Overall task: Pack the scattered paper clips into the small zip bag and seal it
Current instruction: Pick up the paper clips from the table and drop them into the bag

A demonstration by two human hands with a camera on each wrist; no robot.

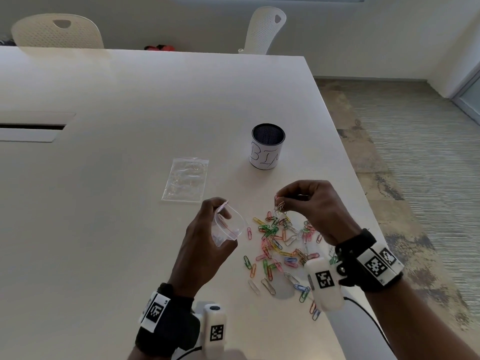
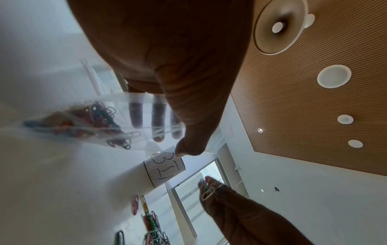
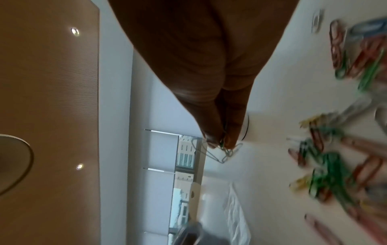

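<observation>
Paper clips (image 1: 279, 245) mostly lie scattered on the worktop (image 1: 130, 203) in front of the person, a loose colourful heap between the two wrists, so I judge the task to be in its early or middle part. Some are already inside the small zip bag (image 1: 228, 227), as the left wrist view shows: a dark tangle of clips sits low in the clear pouch. Many more remain outside, and the seal is not yet made, since the red-lined mouth gapes open.

Left hand (image 1: 207, 237) holds that bag just above the worktop, thumb on one wall and fingers (image 2: 158, 119) behind the other, mouth turned toward the heap. Right hand (image 1: 311, 206) hangs over the far part of the heap, thumb and fingertips pinched tight on a small bunch of clips (image 1: 280, 206) that dangles below them; it is near the bag's mouth but apart from it. Dropping this bunch in looks like the step in hand.

Farther off, a second clear bag (image 1: 185, 179) lies flat on the worktop, and beyond it stands a mesh cup labelled BIN (image 1: 267, 146).
</observation>
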